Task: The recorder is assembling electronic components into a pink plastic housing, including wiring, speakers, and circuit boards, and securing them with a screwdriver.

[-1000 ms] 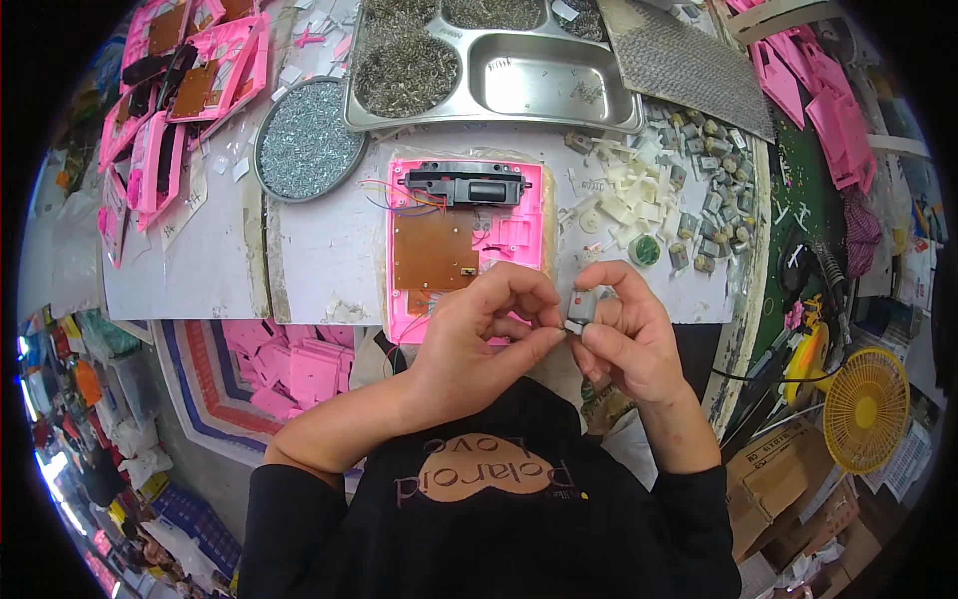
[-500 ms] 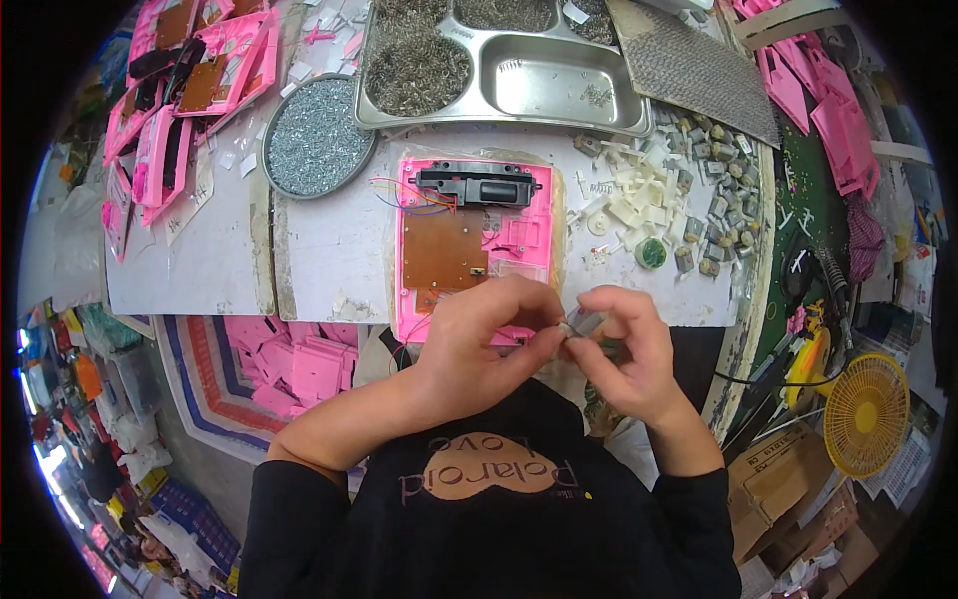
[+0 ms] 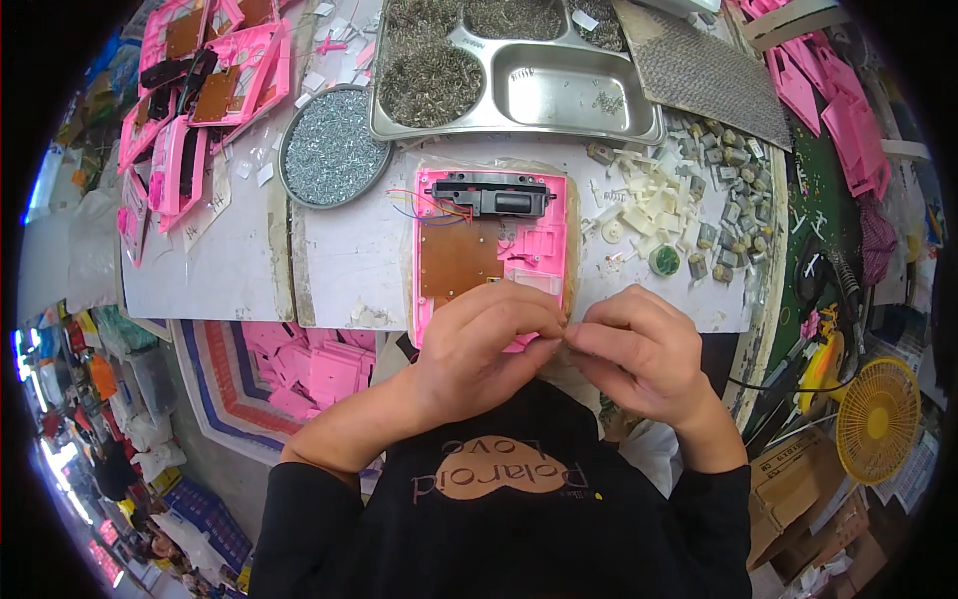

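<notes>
My left hand (image 3: 489,344) and my right hand (image 3: 641,357) meet at the near edge of the table, fingertips pinched together. Whatever lies between them is hidden by the fingers; half a second ago a small grey motor showed in the right hand. Just beyond and partly under my left hand lies a pink plastic housing (image 3: 555,235). It carries a brown circuit board (image 3: 459,258), a black plastic mechanism (image 3: 494,195) at its far end, and thin coloured wires (image 3: 431,206) at the left.
Small grey motors (image 3: 736,187), white plastic parts (image 3: 654,212) and a green round piece (image 3: 664,261) lie right. Behind stand a metal compartment tray (image 3: 569,128) with springs and a round dish of screws (image 3: 334,150). Pink housings (image 3: 180,165) pile up left; a yellow fan (image 3: 878,421) stands right.
The right fingers have closed in over the small grey motor, which no longer shows. The whole view has shifted slightly, so the table things appear a little farther right and lower.
</notes>
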`<state>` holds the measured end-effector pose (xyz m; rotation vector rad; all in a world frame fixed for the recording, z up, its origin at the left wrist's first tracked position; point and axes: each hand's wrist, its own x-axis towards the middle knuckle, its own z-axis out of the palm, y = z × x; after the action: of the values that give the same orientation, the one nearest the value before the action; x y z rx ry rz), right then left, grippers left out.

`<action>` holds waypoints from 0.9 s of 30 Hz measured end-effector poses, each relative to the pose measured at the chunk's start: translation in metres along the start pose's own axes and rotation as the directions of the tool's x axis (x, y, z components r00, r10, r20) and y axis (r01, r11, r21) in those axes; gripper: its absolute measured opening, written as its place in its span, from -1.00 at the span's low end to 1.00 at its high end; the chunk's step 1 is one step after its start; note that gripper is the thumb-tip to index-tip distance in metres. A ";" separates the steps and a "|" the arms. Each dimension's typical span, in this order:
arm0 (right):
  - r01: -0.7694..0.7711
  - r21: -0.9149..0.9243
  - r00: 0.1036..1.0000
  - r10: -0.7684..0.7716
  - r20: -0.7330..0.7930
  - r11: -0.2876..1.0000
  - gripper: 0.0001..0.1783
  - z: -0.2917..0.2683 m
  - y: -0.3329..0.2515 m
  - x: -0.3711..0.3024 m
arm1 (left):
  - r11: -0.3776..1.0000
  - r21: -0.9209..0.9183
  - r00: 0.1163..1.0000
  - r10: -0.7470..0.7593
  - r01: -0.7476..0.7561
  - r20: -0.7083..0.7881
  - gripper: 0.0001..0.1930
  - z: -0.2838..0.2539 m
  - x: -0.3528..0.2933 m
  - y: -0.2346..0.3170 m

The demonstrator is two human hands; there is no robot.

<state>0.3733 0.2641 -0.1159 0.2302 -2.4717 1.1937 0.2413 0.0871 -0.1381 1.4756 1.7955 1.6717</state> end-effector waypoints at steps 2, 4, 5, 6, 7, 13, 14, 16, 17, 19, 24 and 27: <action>0.008 0.009 1.000 -0.008 0.013 1.000 -0.53 0.000 -0.002 0.003 | 1.000 0.008 1.000 -0.020 0.020 0.005 -0.70 -0.002 -0.001 0.000; 0.009 0.006 1.000 -0.009 -0.006 1.000 -0.53 0.001 -0.002 0.005 | 0.999 0.018 0.999 -0.035 0.035 0.009 -0.71 -0.004 -0.001 0.000; 0.010 0.004 1.000 -0.010 -0.014 1.000 -0.53 0.002 -0.003 0.005 | 0.999 0.036 0.999 -0.040 0.040 0.002 -0.71 -0.005 -0.001 0.001; 0.008 -0.004 1.000 -0.008 -0.014 1.000 -0.53 0.002 -0.003 0.005 | 0.998 0.054 0.999 -0.044 0.044 -0.005 -0.71 -0.006 0.000 0.001; 0.005 -0.012 1.000 -0.006 -0.015 1.000 -0.52 0.002 -0.003 0.005 | 0.996 0.073 0.999 -0.049 0.050 -0.012 -0.71 -0.007 0.000 0.002; 0.018 -0.106 1.000 -0.019 -0.010 0.994 -0.52 0.000 -0.001 -0.002 | 0.997 0.066 0.999 -0.038 0.036 0.027 -0.63 -0.012 -0.002 -0.004; 0.025 -0.118 0.999 -0.027 -0.019 0.993 -0.52 0.000 0.001 -0.003 | 0.995 -0.006 0.995 -0.101 0.101 -0.003 -0.61 -0.013 -0.003 -0.008; 0.023 -0.143 0.999 -0.030 -0.044 0.989 -0.53 -0.001 0.004 -0.004 | 0.963 -0.154 0.972 -0.230 0.221 -0.048 -0.57 -0.014 -0.005 -0.017; 0.024 -0.154 0.998 -0.033 -0.056 0.988 -0.53 -0.002 0.006 -0.004 | 0.987 0.049 0.988 -0.155 0.155 -0.001 -0.56 -0.018 0.001 -0.020; -0.001 -0.208 0.995 -0.020 -0.099 0.978 -0.55 -0.005 0.011 -0.007 | 0.904 0.428 0.991 -0.035 -0.024 0.130 -0.55 -0.025 0.019 -0.023; -0.196 -0.158 0.942 0.142 -0.303 0.968 -0.61 -0.008 0.027 -0.002 | 0.787 0.591 0.975 0.062 -0.179 0.214 -0.81 -0.010 0.017 -0.024; -0.273 -0.042 0.934 0.255 -0.251 0.961 -0.61 0.006 0.036 0.005 | 0.828 0.503 0.953 0.115 -0.248 0.281 -0.80 -0.025 0.006 -0.031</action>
<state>0.3559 0.2819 -0.1429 -0.2654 -2.3746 1.1484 0.2050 0.0839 -0.1553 2.0346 2.1360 1.0243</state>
